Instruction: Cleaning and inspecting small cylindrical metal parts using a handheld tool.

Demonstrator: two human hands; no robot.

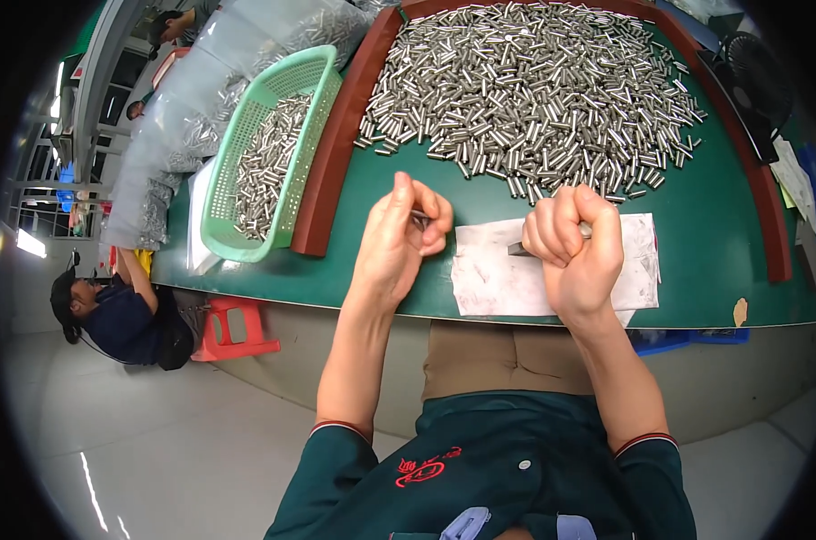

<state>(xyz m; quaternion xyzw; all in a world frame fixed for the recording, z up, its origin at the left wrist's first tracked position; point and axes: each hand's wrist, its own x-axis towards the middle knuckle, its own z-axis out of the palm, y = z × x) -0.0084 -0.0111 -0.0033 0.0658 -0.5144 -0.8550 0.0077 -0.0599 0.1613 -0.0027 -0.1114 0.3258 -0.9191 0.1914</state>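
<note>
Dark-green shirt (pixel 498 459) nearest. Left hand (pixel 399 232) curled round at least 1 metal pin (pixel 419 215); right hand (pixel 577 241) clenched on grey piece (pixel 518 248). Beyond hands: pin heap (pixel 534 90), apparently undone; leftward: part-filled basket (pixel 305 155), perhaps done.

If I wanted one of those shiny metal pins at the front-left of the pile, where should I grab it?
Probably best to pinch a pin across its round middle, coming from above on the near side. It is short and slim and lies on the green tabletop, with the crowded pile mostly behind it.
</note>
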